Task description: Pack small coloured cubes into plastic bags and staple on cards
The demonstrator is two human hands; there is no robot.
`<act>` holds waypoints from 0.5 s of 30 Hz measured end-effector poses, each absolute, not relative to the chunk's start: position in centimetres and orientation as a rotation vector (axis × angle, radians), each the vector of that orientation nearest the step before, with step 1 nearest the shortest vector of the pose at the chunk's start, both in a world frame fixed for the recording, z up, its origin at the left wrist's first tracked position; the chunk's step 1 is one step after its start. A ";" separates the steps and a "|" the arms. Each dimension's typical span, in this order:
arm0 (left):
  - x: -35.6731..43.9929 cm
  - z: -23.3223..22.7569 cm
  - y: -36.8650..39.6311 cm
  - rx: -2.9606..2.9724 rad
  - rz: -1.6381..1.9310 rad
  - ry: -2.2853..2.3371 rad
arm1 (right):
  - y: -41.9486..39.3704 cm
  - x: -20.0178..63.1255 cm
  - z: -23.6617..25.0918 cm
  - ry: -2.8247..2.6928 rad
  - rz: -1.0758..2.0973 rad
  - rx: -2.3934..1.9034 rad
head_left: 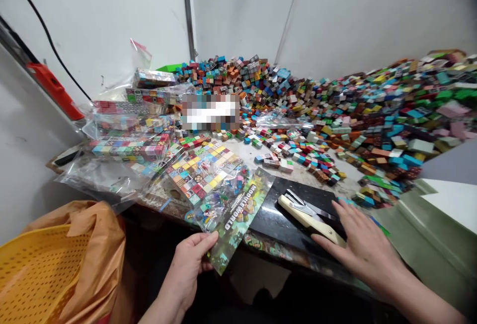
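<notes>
The left hand [188, 264] pinches the printed packet [231, 214]; right hand [363, 247] lies open on the stapler [311, 214] beside it. A loose pinch could drop the packet off the counter [283, 224].

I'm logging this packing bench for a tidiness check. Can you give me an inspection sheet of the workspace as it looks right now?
Surface: worn tabletop with a dark mat at the front edge.
Job's things: clear bag with printed card, pinched at its lower corner by the left hand; cream-handled stapler on the mat, under the fingers of the right hand.
Clutter: huge heap of small coloured blocks; filled clear bags stacked at left.
Grippers: left hand gripping the bag; right hand flat, open.
Cables: black cable on the left wall.
Surroundings: yellow basket, orange bag, white walls.
</notes>
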State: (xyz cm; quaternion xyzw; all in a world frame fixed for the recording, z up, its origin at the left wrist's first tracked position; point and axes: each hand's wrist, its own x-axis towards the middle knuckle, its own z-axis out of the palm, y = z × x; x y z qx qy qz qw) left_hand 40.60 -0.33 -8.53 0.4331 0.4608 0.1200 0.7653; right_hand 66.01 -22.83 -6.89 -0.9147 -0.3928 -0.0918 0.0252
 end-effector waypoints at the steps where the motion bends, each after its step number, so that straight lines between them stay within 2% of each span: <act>1: 40.6 -8.6 -0.4 0.938 0.259 1.005 | -23.2 66.5 -7.6 -1.238 -0.240 -2.875; 5: 40.5 -8.7 -0.6 0.924 0.267 1.038 | -23.3 66.9 -8.3 -1.354 -0.123 -2.880; 11: 40.4 -8.6 -0.9 0.951 0.296 1.040 | -22.3 66.5 -6.5 -1.469 -0.096 -2.770; 15: 40.4 -8.5 -0.9 0.976 0.306 1.016 | -22.1 65.4 -4.5 -1.255 0.208 -2.748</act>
